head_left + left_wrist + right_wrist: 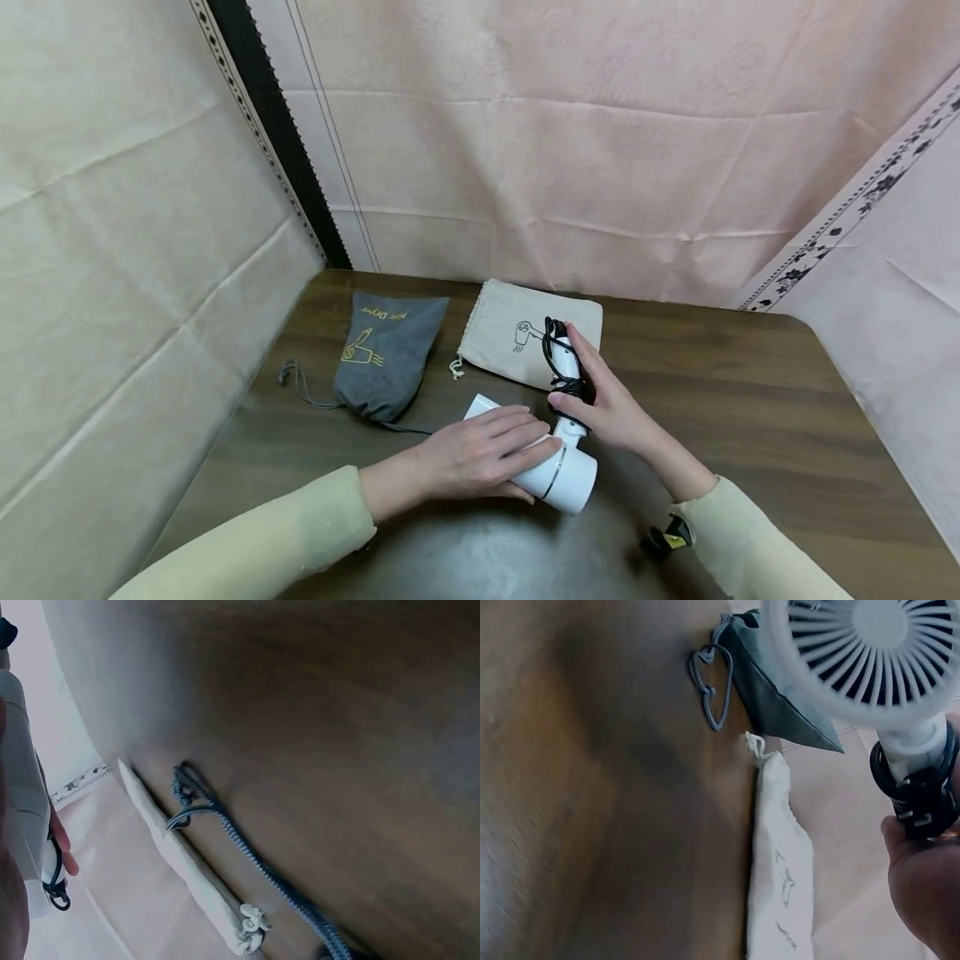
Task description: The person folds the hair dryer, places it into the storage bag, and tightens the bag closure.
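A white hair dryer (pixel 576 482) is held in both hands above the front middle of the table. My left hand (pixel 480 454) wraps over its barrel from the left, fingers curled across the top. My right hand (pixel 611 404) grips the handle, where a black cord (pixel 567 385) is wound. In the right wrist view the dryer's round vented grille (pixel 880 622) faces the camera, with the coiled cord (pixel 919 791) below it. The left wrist view shows the barrel (pixel 22 780) at its left edge, partly hidden by the hand.
Behind the dryer lies a flat cream drawstring bag (pixel 495 333) with a dryer drawing. To its left, a grey drawstring bag (pixel 393 354) printed "Hair Dryer" trails its cords (pixel 300 383). Cloth curtains (pixel 570 183) stand around the brown wooden table (pixel 750 375).
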`<state>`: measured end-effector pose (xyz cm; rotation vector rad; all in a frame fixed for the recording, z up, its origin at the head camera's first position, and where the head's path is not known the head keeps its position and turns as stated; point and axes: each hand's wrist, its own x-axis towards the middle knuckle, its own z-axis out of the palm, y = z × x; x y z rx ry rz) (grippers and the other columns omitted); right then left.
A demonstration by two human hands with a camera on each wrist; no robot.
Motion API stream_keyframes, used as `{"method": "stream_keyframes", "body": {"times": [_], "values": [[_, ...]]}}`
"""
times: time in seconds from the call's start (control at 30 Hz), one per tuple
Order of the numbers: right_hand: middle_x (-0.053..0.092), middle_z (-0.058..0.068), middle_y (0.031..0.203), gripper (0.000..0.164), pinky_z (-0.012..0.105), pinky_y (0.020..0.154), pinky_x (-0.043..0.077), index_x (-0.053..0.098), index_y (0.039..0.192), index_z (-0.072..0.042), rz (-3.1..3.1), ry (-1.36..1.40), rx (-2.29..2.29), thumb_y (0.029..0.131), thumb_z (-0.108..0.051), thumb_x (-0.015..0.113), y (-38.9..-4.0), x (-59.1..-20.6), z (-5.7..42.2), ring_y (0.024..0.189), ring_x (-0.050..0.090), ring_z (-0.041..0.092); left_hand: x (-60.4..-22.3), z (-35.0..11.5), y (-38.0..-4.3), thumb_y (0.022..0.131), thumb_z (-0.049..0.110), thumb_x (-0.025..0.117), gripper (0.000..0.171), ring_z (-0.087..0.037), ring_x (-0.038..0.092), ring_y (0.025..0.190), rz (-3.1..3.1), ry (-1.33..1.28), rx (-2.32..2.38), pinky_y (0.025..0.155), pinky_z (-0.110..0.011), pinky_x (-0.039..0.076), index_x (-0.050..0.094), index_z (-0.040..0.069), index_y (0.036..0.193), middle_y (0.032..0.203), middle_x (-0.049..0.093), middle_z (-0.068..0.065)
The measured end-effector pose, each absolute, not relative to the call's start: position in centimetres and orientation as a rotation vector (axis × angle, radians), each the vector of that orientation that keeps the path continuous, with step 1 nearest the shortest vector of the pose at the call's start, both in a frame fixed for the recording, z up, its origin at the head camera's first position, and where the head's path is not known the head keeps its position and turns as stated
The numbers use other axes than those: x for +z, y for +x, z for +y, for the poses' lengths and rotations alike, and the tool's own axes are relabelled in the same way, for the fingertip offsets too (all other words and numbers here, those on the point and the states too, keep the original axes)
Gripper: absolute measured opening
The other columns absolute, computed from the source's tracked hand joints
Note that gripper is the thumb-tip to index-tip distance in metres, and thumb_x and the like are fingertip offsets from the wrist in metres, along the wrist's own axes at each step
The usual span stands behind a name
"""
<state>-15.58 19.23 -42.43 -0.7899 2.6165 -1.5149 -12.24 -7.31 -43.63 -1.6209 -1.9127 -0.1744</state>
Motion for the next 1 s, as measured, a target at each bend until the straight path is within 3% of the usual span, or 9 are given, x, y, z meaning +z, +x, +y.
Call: {"method": "stream_keyframes", "body": {"times": [0.1, 0.23, 0.33, 0.57, 1.0], "values": [[0.014, 0.01, 0.179, 0.095, 0.03, 0.123, 0.026, 0.014, 0.174, -0.021, 2.601, -0.83, -1.482, 0.1, -0.012, 0.074, -15.8, -42.1, 19.5, 0.161, 0.02, 0.033, -43.4, -7.1, -12.4, 0.089, 0.06, 0.082, 0.08, -0.02, 0.066, 0.125, -1.908, -1.642, -0.186, 0.118, -0.038, 0.046, 0.062, 0.006, 0.144, 0.134, 0.069, -0.008], [0.02, 0.01, 0.177, 0.091, 0.047, 0.126, 0.027, 0.018, 0.173, -0.021, 2.583, -0.885, -1.419, 0.101, -0.015, 0.074, -16.0, -41.8, 19.6, 0.161, 0.021, 0.034, -43.2, -6.8, -12.8, 0.09, 0.06, 0.08, 0.078, -0.019, 0.065, 0.127, -1.866, -1.678, -0.167, 0.119, -0.04, 0.044, 0.062, 0.006, 0.144, 0.134, 0.069, -0.008], [0.024, 0.008, 0.177, 0.086, 0.048, 0.126, 0.026, 0.022, 0.173, -0.021, 2.576, -0.874, -1.424, 0.103, -0.016, 0.072, -16.1, -41.5, 19.6, 0.161, 0.022, 0.031, -42.9, -6.8, -13.1, 0.093, 0.06, 0.077, 0.076, -0.02, 0.064, 0.13, -1.847, -1.689, -0.13, 0.121, -0.041, 0.043, 0.062, 0.007, 0.144, 0.136, 0.069, -0.008], [0.022, 0.006, 0.177, 0.075, 0.015, 0.115, 0.033, 0.025, 0.172, -0.019, 2.472, -0.842, -1.589, 0.108, -0.011, 0.063, -16.1, -41.7, 19.6, 0.161, 0.023, 0.032, -42.6, -7.3, -13.4, 0.101, 0.059, 0.067, 0.066, -0.02, 0.063, 0.132, -1.855, -1.694, -0.033, 0.122, -0.042, 0.041, 0.062, 0.01, 0.145, 0.138, 0.068, -0.007], [0.028, 0.007, 0.176, 0.063, 0.015, 0.118, 0.027, 0.033, 0.17, -0.02, 2.369, -0.824, -1.581, 0.112, -0.016, 0.056, -16.3, -42.7, 19.4, 0.161, 0.024, 0.031, -43.4, -6.9, -13.2, 0.09, 0.061, 0.08, 0.078, -0.019, 0.063, 0.13, -1.879, -1.751, -0.131, 0.123, -0.041, 0.039, 0.061, 0.008, 0.144, 0.136, 0.067, -0.006]]}}
